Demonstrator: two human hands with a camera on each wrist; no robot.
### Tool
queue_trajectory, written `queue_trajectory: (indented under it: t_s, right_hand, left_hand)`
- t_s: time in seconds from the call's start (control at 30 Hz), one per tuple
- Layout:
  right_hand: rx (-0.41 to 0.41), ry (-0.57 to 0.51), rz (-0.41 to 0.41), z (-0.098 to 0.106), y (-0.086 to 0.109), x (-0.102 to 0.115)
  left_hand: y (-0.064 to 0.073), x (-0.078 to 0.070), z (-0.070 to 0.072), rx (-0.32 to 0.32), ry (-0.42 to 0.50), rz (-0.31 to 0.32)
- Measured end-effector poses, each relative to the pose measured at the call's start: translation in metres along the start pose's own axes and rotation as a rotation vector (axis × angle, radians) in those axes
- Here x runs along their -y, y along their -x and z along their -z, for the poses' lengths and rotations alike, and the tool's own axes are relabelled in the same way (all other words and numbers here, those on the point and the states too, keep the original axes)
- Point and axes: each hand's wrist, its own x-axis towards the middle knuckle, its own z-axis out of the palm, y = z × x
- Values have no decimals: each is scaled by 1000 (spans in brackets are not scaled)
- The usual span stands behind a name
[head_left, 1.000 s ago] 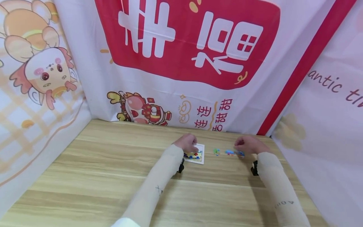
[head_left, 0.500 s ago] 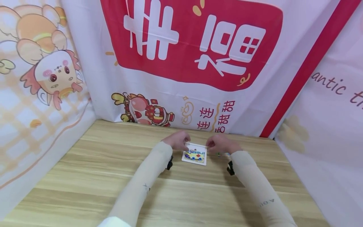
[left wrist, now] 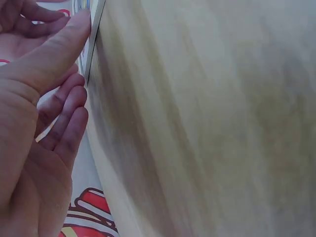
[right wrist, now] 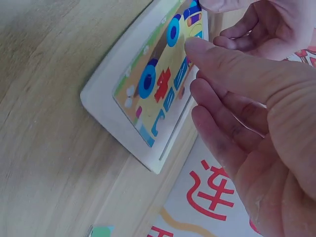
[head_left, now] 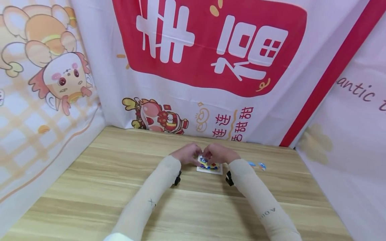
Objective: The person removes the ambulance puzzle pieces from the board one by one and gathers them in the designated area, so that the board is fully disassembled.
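A white-framed jigsaw puzzle board (head_left: 209, 172) lies flat on the table between both hands. Its picture shows a yellow ambulance (right wrist: 163, 84) with blue wheels and a red cross. My left hand (head_left: 187, 154) grips the board's left side near the far corner; in the left wrist view the thumb (left wrist: 59, 49) lies along the frame edge. My right hand (head_left: 219, 154) reaches over the far part of the picture, thumb tip near the ambulance, other fingers bent. Its index fingertip is hidden, so whether it pinches a puzzle piece cannot be seen.
Loose blue puzzle pieces (head_left: 262, 166) lie on the wooden table (head_left: 199, 207) right of the board. A green-cornered piece (right wrist: 101, 231) shows at the bottom of the right wrist view. Printed cloth (head_left: 193, 77) hangs behind the table and at both sides.
My right hand has moved left from the loose pieces to the board and now meets the left hand over its far part. The left hand stays at the board's left side.
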Motion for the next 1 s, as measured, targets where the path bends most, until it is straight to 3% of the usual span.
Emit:
queue_trajectory:
  t_s: [0.37,0.63,1.0]
  right_hand:
    - [0,-9,-22,-2,-3,-6]
    - [-12,-5,-13,-3,-5,-7]
    - [-69,-18,3,-11,-6,-11]
  left_hand:
    - [-1,-8,-2,0,-44,68]
    - [2,-11,-3,-22,-28,118]
    - [0,-13,-3,-10,-69,163]
